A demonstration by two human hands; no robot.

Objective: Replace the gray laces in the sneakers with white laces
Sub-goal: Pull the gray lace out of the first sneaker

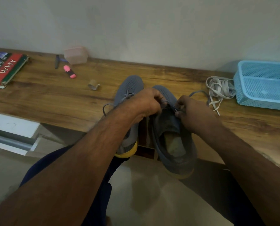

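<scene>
Here, two gray sneakers sit side by side at the front edge of the wooden desk, heels overhanging toward the person. The right sneaker is the landmark. The left hand rests curled over its laced part, fingers bent tightly and pinching the gray lace near the eyelets. The right hand is on the other side of the same spot, its fingers pinching a short bit of the lace too. One loose end of that lace trails away past the right hand. The left sneaker stands just beside the right sneaker, touching it, its own gray lace hanging loose. Beyond the right sneaker on the right-hand side lies a bundle of white laces, next to a blue basket. Far off on the left-hand side are a pink highlighter, a pinkish plastic box and a book.
</scene>
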